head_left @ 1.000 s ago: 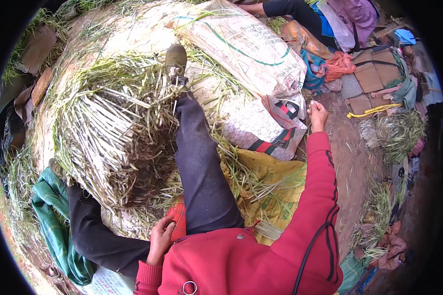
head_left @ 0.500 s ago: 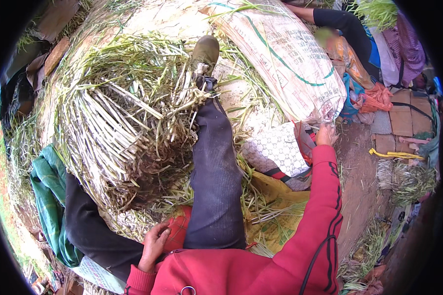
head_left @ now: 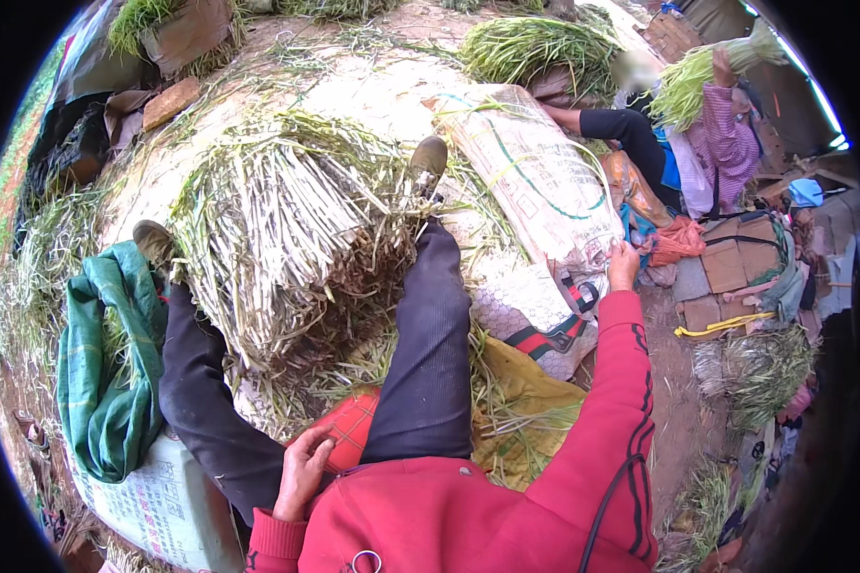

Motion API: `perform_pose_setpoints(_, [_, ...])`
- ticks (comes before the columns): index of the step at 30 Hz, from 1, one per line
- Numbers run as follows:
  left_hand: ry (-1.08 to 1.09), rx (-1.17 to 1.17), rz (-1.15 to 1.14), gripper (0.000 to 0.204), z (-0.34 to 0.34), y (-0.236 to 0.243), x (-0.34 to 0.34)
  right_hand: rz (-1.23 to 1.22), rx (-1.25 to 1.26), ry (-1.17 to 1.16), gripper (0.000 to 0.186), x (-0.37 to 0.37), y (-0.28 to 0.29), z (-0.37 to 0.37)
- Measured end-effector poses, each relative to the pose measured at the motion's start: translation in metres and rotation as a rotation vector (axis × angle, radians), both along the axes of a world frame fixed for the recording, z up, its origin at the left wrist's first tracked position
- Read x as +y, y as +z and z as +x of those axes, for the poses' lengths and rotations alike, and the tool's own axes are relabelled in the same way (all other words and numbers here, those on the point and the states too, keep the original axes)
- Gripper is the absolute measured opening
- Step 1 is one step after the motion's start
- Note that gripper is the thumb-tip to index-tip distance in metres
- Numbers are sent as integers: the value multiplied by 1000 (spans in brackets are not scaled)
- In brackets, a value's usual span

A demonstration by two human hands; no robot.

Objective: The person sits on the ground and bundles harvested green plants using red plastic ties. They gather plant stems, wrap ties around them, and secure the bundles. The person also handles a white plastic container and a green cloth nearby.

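My right hand is stretched out at the near right corner of a white woven sack. Its fingers are closed there; what they pinch is too small to tell. Just below lies a white patterned bag with a red and green striped band. My left hand rests on my left thigh, fingers loosely bent and apart, holding nothing. It is beside a red cushion-like item. Between my legs lies a big bundle of pale green stalks, cut ends toward me.
A yellow sack with loose stalks lies right of my leg. On the left are a green cloth and a pale package. Another person holds stalks at the far right, near bricks and a yellow strap.
The view has tilted up, bringing my left foot and the other person's stalks into sight. The patterned bag's red inside no longer shows; its striped band has shifted. My left hand stays on my thigh.
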State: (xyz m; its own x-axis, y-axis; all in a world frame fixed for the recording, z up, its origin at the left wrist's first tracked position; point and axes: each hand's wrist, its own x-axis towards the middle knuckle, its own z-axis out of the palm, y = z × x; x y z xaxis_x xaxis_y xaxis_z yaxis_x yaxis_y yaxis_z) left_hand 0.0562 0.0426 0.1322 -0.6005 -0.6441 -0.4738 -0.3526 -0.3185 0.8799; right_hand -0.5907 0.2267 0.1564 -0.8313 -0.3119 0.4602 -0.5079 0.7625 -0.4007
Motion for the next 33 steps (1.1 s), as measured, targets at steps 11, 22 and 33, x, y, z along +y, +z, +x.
perform_pose_setpoints(11, [-231, 276, -33, 25, 36, 2, -75, -501, -232, -173, 24, 71, 117, 143])
perform_pose_setpoints(22, [-330, 286, 127, 25, 24, -25, -18, -811, -355, -301, 21, 161, 154, 205])
perform_pose_setpoints(33, [-392, 155, -147, 24, -39, 29, 21, -1102, -446, 139, 28, 121, 147, 242])
